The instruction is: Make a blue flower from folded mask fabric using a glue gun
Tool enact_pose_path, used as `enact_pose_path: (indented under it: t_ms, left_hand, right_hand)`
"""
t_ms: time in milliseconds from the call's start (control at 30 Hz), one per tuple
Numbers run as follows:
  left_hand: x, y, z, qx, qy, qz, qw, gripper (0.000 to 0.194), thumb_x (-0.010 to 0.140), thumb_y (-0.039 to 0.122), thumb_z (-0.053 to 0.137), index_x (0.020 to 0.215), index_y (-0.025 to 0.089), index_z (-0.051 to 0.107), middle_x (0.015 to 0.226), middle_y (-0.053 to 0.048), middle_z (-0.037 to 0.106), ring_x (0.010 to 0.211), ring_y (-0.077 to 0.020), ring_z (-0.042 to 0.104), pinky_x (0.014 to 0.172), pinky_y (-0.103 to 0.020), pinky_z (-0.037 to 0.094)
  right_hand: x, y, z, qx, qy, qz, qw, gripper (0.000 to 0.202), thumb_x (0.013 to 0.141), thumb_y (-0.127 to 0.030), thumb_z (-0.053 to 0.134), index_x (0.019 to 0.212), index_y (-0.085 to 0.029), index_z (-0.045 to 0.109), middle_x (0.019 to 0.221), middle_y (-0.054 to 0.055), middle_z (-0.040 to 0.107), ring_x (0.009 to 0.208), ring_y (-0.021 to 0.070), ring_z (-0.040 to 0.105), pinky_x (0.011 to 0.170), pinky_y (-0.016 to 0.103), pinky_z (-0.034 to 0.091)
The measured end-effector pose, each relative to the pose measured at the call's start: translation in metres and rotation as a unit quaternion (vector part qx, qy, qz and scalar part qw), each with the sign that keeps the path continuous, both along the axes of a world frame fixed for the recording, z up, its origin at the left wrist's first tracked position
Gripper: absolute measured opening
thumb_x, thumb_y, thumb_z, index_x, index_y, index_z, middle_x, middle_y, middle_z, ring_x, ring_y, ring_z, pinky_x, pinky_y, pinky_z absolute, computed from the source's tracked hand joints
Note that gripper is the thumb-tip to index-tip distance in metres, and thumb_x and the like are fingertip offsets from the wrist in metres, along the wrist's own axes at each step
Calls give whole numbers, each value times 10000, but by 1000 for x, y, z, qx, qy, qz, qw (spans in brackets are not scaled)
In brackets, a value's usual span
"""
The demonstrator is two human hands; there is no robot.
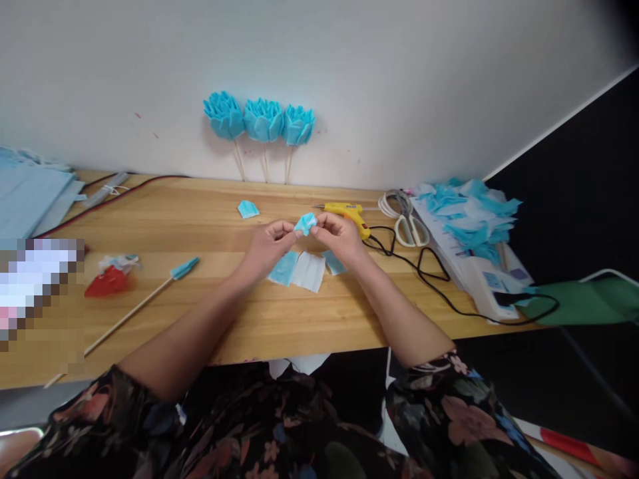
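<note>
Between my two hands, above the table, is a small folded piece of blue and white fabric (305,223). My left hand (275,241) pinches its left edge. The right edge is pinched by my right hand (340,233). Under the hands lie a blue fabric square (284,268), a white square (308,272) and another blue piece (334,262). One folded blue petal-shaped piece (248,209) rests farther back. Just beyond my right hand lies a yellow glue gun (349,213). A thin stick (132,313) with a blue wrapped tip (184,268) lies to the left.
Three blue fabric flowers (264,121) on sticks lean on the wall. Scissors (411,229), a pile of fabric scraps (472,213), a white power strip (486,289) and a black cable (434,279) are at right. At left are blue masks (32,189) and a red item (108,281).
</note>
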State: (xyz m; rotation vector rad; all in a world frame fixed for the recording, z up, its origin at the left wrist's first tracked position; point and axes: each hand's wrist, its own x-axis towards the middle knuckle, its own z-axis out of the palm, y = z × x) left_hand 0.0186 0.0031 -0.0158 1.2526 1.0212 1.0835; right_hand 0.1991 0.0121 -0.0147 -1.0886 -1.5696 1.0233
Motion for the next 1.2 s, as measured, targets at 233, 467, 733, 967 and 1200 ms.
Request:
enact_pose_path:
  t_ms: [233, 467, 733, 967, 1200]
  left_hand:
    - [-3, 1, 2, -3, -7, 1, 1000, 442, 825, 569, 656, 620, 181, 602, 530, 11, 539, 478, -84, 415, 489, -239, 324]
    - [-4, 5, -2, -44, -103, -9, 994, 272, 780, 383, 723, 936, 160, 718, 580, 30, 561, 490, -78, 437, 490, -224, 331]
    - [-2, 6, 0, 54, -88, 7, 995, 267, 717, 138, 708, 966, 183, 625, 751, 27, 622, 640, -94, 549, 572, -222, 413]
    - [1, 6, -4, 119, -36, 29, 992, 189, 731, 84, 641, 883, 188, 600, 857, -1, 665, 764, -108, 600, 707, -246, 458]
    - [-3, 4, 1, 51, -28, 41, 997, 127, 748, 264, 704, 784, 187, 610, 641, 47, 539, 572, -88, 460, 558, -232, 363]
  right_hand:
    - [-2, -4, 2, 100, -67, -53, 991, 103, 814, -315, 652, 798, -214, 668, 761, -5, 672, 717, 146, 594, 710, 306, 485]
    - [0, -8, 7, 302, -125, -60, 943, 126, 870, -167, 639, 905, -254, 723, 861, 1, 744, 831, 176, 664, 805, 355, 518]
    - [1, -7, 2, 307, -128, -95, 938, 118, 870, -153, 619, 872, -255, 679, 873, 5, 742, 848, 189, 677, 812, 382, 532]
    - [-3, -9, 0, 273, -120, -75, 951, 55, 872, -206, 636, 876, -247, 673, 845, 6, 715, 804, 170, 649, 769, 350, 534]
    - [0, -11, 4, 178, -118, -30, 976, 181, 898, -338, 611, 1050, -256, 662, 1015, 50, 726, 941, 200, 660, 838, 375, 545]
